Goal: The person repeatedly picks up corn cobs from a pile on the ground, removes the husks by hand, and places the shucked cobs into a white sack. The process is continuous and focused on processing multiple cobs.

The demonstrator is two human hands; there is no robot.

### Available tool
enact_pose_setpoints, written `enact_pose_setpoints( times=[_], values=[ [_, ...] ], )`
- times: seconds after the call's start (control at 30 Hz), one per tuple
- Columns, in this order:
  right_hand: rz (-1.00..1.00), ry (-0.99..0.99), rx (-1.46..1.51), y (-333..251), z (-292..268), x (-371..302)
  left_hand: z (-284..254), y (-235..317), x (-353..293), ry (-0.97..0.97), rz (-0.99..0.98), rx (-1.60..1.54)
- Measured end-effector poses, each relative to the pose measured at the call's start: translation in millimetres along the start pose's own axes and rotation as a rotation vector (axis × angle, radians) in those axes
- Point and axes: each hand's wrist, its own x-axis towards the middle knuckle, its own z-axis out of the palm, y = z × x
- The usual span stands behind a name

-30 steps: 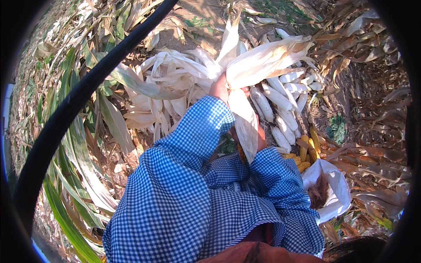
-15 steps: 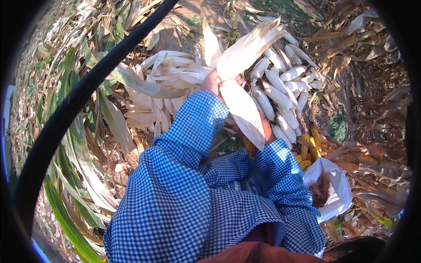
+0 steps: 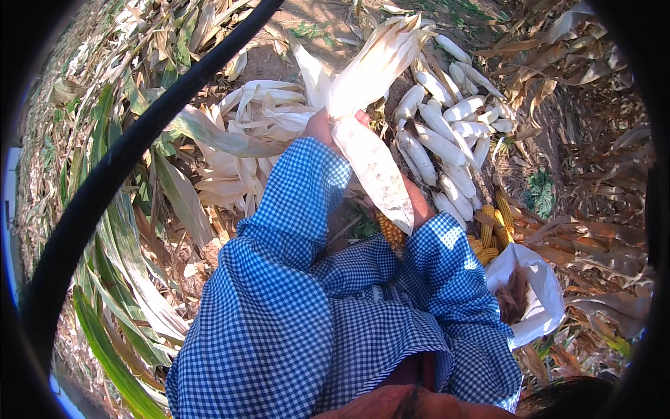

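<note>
My left hand is closed round the gathered base of pale, dry husk leaves on a corn ear; fingertips show at the far side. The leaves fan up and away from it. One broad husk leaf hangs down from the grip towards my right sleeve. Below that leaf, yellow kernels of the corn ear show. My right hand is beside the ear and partly behind the leaf. Its fingers are hidden, so its grip does not show.
A heap of unhusked pale ears lies to the right. Yellow bare cobs are near a white sack. Loose husks and dry stalks cover the left. A black curved bar crosses the upper left.
Both hands and the corn have shifted slightly left. The hanging husk leaf has turned a little, and more yellow kernels show beneath it.
</note>
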Motion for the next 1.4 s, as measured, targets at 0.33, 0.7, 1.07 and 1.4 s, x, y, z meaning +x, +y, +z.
enact_pose_setpoints(
  times=[0.33, 0.7, 1.07, 1.4],
  values=[
    [0.036, 0.063, -0.471, -14, 12, -9, -23, 16, 14, -0.082, -0.065, -0.067],
    [-0.012, 0.212, 0.145, 9, -5, -24, -30, 115, -29, 0.381, 0.570, -0.387],
    [0.116, 0.107, -0.409, 7, -7, -27, -1, -9, -6, -0.275, 0.027, 1.067],
    [0.199, 0.316, -0.637, 34, -66, -19, -33, 42, 18, -0.013, 0.283, -0.121]
  ],
)
